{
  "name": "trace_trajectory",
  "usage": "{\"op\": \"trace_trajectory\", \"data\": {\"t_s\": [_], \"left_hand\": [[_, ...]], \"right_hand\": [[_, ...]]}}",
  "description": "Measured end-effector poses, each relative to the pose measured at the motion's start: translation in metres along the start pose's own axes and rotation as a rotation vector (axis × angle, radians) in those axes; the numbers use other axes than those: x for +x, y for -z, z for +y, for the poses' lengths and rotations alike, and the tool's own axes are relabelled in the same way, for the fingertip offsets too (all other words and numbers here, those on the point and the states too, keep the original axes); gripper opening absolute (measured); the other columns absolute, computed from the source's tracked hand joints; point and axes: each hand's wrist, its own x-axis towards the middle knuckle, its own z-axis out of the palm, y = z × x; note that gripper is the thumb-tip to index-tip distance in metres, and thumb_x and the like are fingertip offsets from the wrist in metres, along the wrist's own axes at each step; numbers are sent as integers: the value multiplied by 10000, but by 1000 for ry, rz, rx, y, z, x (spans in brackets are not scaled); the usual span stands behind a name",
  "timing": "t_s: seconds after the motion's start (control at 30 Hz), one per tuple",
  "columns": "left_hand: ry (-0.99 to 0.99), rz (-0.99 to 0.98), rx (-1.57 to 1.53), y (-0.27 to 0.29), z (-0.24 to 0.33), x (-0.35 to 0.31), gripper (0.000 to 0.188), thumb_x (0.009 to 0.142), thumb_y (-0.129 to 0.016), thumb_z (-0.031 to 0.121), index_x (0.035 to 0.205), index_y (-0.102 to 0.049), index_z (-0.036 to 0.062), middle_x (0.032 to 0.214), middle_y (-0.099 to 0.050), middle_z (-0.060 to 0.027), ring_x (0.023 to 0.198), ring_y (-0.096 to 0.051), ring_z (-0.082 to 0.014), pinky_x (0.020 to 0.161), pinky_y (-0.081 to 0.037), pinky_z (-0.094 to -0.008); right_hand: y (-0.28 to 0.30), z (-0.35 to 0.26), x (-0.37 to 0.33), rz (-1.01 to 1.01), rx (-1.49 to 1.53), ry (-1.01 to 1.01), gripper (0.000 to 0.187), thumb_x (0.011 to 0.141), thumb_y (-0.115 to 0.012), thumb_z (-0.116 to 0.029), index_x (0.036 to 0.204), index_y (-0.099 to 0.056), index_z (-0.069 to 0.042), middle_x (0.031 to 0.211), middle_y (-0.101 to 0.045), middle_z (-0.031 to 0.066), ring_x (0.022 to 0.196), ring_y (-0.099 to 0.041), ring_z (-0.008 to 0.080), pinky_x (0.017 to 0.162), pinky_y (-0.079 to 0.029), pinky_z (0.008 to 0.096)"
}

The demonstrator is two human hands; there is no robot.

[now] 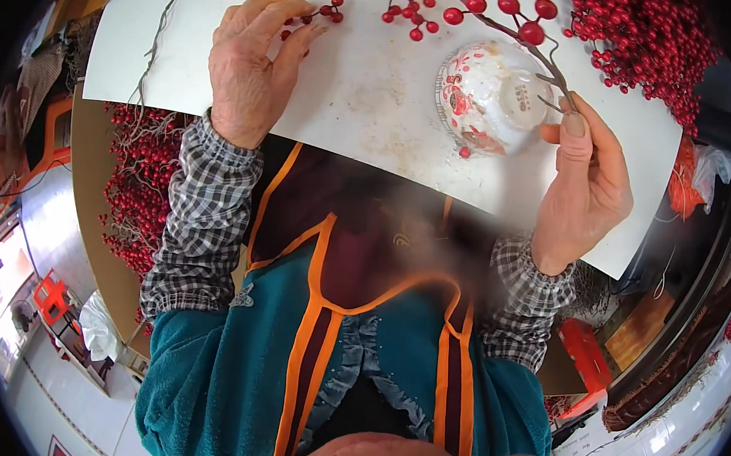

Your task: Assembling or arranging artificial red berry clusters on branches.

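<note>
My left hand (254, 63) is closed at the far left of the white board (339, 116), thumb and fingertips pinching a small sprig of red berries (328, 11). In my right hand (587, 180), thumb and fingers grip the lower end of a brown artificial branch (555, 67). That branch slants up and leftward, bearing larger glossy red berries (531, 33). Beneath it stands an upside-down white bowl (477, 92) with red patterns and smears on its surface. One loose red berry (465, 152) rests by the bowl's near edge.
A dense heap of red berry sprays (641, 44) covers the board's far right corner. More berry bunches (136, 178) hang left of my arm. Bare twigs (163, 32) lie along the board's left side. A red plastic stool (585, 358) is at lower right.
</note>
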Motion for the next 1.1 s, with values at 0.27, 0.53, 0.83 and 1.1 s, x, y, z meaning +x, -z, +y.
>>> {"op": "trace_trajectory", "data": {"t_s": [0.27,0.53,0.83,1.1], "left_hand": [[20,-92,-128,1,6,-2,276,796,-719,6,1069,-692,33,1043,-695,-91,936,-623,-208,828,-508,-306],[12,-160,-219,7,14,-13,246,798,-682,-49,1036,-677,17,997,-665,-113,948,-608,-206,798,-523,-308],[257,-279,-524,-4,73,-39,153,799,-677,-63,937,-651,-1,913,-663,-104,784,-632,-181,682,-512,-268],[324,-372,-771,-18,94,-26,159,889,-623,-45,1045,-647,-60,961,-693,-104,887,-643,-135,790,-515,-245]], "right_hand": [[4,6,0,-35,55,-2,185,898,-681,-60,1059,-682,34,880,-690,53,766,-602,70,675,-472,185],[0,6,-2,-53,-182,182,174,831,-730,-32,999,-692,-8,841,-681,53,737,-601,88,649,-482,217],[-7,9,0,-95,-385,431,185,812,-716,15,995,-695,14,835,-669,66,739,-592,106,660,-467,216],[-6,4,-8,23,-75,111,170,820,-734,7,982,-682,17,826,-684,51,698,-594,56,604,-479,202]]}}
